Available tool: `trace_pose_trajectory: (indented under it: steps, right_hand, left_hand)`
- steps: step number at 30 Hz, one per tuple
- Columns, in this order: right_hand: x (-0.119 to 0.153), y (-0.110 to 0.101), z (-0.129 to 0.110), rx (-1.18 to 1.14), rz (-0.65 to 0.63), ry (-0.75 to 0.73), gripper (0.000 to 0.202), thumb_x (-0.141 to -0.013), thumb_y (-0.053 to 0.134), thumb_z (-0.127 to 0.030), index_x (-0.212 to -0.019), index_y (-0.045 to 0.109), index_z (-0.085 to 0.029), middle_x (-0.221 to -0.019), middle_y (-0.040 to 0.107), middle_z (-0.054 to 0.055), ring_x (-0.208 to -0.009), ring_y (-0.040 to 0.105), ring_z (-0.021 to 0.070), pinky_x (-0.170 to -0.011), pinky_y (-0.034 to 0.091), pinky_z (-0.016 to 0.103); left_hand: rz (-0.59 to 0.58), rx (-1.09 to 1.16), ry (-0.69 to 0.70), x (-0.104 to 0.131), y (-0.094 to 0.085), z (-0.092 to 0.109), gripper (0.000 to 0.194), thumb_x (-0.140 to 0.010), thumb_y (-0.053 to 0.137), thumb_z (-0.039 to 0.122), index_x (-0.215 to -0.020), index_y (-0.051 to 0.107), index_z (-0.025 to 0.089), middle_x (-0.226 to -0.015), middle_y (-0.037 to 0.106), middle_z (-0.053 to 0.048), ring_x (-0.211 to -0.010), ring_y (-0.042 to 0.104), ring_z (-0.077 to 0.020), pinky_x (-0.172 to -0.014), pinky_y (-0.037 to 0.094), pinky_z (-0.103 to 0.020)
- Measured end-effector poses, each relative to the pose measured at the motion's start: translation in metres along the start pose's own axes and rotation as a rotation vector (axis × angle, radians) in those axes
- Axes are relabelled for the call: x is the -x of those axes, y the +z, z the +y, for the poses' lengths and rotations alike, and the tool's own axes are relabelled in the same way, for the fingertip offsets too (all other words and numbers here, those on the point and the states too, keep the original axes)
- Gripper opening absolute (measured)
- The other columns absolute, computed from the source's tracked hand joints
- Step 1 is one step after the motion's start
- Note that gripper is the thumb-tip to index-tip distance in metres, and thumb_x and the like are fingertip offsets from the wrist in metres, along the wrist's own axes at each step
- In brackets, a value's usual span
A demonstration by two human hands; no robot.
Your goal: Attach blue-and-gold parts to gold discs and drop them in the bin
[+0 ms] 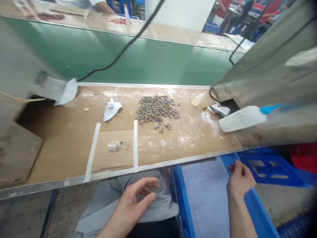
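My left hand hovers over my lap, just below the table's front edge, its fingers curved and apart with nothing between them. Over the right side of a blue crate is my right hand, its fingers bent in; whether they hold something is too blurred to tell. A pale sheet lines the crate. On the brown table, a pile of small metal and blue parts lies near the middle. A cardboard piece between white tape strips bears a small clear lump and tiny dark bits.
A white bottle with a blue tip lies at the table's right end. Crumpled white paper sits left of the pile. A black cable crosses above the green divider. Beyond it, a person's arm shows.
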State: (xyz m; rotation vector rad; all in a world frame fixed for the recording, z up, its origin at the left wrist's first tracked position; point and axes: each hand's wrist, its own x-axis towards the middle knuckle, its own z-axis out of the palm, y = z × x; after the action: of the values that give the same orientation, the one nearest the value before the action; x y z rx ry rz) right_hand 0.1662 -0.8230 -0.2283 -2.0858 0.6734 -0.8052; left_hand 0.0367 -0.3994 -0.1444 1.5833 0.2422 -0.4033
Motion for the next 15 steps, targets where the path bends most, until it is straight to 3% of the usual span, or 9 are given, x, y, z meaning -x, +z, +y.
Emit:
trace_pose_trajectory:
  steps: [2, 3, 6, 8, 11, 15]
  right_hand:
    - [0.022, 0.003, -0.046, -0.107, 0.016, -0.068, 0.050, -0.106, 0.070, -0.066, -0.112, 0.082, -0.017, -0.083, 0.074, 0.004, -0.066, 0.067, 0.0221, -0.071, 0.061, 0.039]
    - [0.035, 0.008, -0.073, -0.179, -0.045, -0.130, 0.043, -0.106, 0.074, -0.059, -0.114, 0.083, -0.018, -0.086, 0.075, 0.004, -0.069, 0.069, 0.0214, -0.074, 0.061, 0.038]
    - [0.073, 0.045, -0.156, -0.229, -0.638, -0.436, 0.021, -0.108, 0.076, -0.043, -0.113, 0.086, -0.025, -0.106, 0.083, 0.006, -0.097, 0.079, 0.0242, -0.090, 0.063, 0.037]
    - [0.088, 0.081, -0.198, -0.245, -0.840, -0.590, 0.020, -0.112, 0.068, -0.033, -0.117, 0.085, -0.027, -0.119, 0.084, 0.006, -0.109, 0.079, 0.0235, -0.099, 0.062, 0.038]
    - [0.094, 0.124, -0.227, -0.185, -0.928, -0.725, 0.024, -0.113, 0.061, -0.025, -0.121, 0.083, -0.025, -0.127, 0.082, 0.007, -0.118, 0.077, 0.0246, -0.106, 0.060, 0.040]
    - [0.095, 0.144, -0.234, -0.005, -0.937, -0.827, 0.018, -0.108, 0.068, -0.024, -0.118, 0.083, -0.023, -0.124, 0.080, 0.009, -0.113, 0.075, 0.0266, -0.104, 0.058, 0.043]
  left_hand:
    - [0.018, 0.025, -0.003, 0.003, -0.002, 0.002, 0.031, -0.104, 0.077, 0.048, -0.125, 0.088, 0.028, -0.114, 0.090, -0.011, -0.103, 0.085, -0.0277, -0.096, 0.069, -0.037]
    - [0.011, 0.022, -0.002, 0.005, -0.004, 0.003, 0.030, -0.107, 0.073, 0.049, -0.121, 0.089, 0.028, -0.112, 0.090, -0.010, -0.104, 0.085, -0.0283, -0.098, 0.068, -0.038]
    - [-0.039, -0.025, 0.025, 0.012, -0.010, 0.001, 0.042, -0.115, 0.058, 0.053, -0.110, 0.092, 0.028, -0.105, 0.090, -0.009, -0.109, 0.085, -0.0291, -0.106, 0.067, -0.041]
    - [-0.031, -0.044, 0.058, 0.019, -0.018, -0.003, 0.043, -0.116, 0.056, 0.054, -0.116, 0.091, 0.029, -0.105, 0.090, -0.009, -0.109, 0.085, -0.0291, -0.106, 0.067, -0.041]
    - [0.062, -0.039, 0.065, 0.034, -0.037, -0.011, 0.040, -0.113, 0.060, 0.056, -0.129, 0.088, 0.032, -0.110, 0.090, -0.009, -0.109, 0.086, -0.0289, -0.103, 0.068, -0.039]
    - [0.285, 0.044, -0.057, 0.061, -0.071, -0.029, 0.046, -0.107, 0.066, 0.066, -0.127, 0.088, 0.031, -0.115, 0.090, -0.008, -0.114, 0.086, -0.0318, -0.109, 0.067, -0.041]
